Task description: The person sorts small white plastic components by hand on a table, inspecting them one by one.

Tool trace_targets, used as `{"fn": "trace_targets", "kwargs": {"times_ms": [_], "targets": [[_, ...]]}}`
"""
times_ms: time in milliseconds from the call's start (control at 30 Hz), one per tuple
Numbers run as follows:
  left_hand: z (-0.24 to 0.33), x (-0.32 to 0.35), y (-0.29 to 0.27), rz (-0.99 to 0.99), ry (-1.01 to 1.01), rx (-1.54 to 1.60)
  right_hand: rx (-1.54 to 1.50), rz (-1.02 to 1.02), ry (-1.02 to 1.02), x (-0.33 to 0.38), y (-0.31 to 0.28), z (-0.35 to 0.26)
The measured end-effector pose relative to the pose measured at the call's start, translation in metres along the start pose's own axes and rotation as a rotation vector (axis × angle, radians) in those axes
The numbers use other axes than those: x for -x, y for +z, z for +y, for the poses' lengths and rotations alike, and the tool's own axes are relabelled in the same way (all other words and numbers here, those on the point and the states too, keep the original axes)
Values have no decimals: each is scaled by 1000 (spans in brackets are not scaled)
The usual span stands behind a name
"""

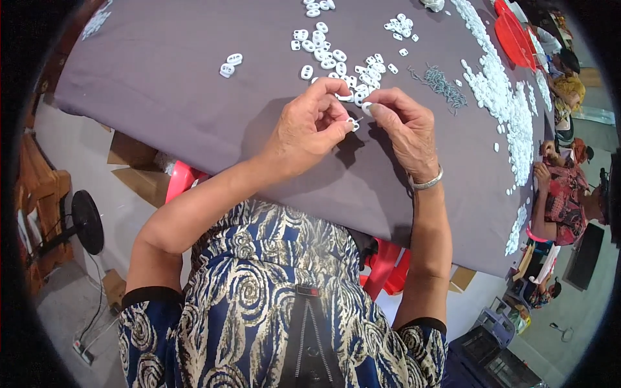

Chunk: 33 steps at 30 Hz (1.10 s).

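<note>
Over the cloth-covered table my left hand (309,126) pinches a small white plastic piece with a hole (353,124) between thumb and fingertips. A thin grey bit, like a small spring, sticks out of that piece. Just to the right, my right hand (406,129) is closed in a pinch on another small white plastic piece (367,108). The two pieces are close together but apart. Right beyond my fingers lies a loose group of white oval two-holed plastic pieces (328,63). A heap of small grey springs (443,85) lies to the right of them.
A long spread of white pieces (495,84) runs along the table's right side, near a red basin (514,35). Two white pieces (230,64) lie off to the left. Other people (566,194) sit at the right edge. A black fan (87,223) stands at left.
</note>
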<state>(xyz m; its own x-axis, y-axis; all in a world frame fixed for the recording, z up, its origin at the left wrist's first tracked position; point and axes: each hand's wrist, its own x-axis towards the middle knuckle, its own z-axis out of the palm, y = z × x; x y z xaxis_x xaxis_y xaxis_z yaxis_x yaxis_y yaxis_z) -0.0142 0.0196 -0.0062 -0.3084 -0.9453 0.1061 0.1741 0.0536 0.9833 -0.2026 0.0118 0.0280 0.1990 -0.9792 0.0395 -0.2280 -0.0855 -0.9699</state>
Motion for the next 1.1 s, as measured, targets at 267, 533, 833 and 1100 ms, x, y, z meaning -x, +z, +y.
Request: {"fn": "trace_targets", "kwargs": {"times_ms": [267, 533, 833, 1100], "targets": [[-2, 1, 0, 6, 9, -26, 3, 6, 57, 2, 2, -3], [-3, 0, 0, -2, 13, -26, 38, 19, -4, 3, 5, -1], [-1, 1, 0, 20, -2, -21, 46, 66, 7, 5, 8, -10], [-4, 0, 1, 26, 10, 11, 88, 102, -69, 4, 12, -6]]}}
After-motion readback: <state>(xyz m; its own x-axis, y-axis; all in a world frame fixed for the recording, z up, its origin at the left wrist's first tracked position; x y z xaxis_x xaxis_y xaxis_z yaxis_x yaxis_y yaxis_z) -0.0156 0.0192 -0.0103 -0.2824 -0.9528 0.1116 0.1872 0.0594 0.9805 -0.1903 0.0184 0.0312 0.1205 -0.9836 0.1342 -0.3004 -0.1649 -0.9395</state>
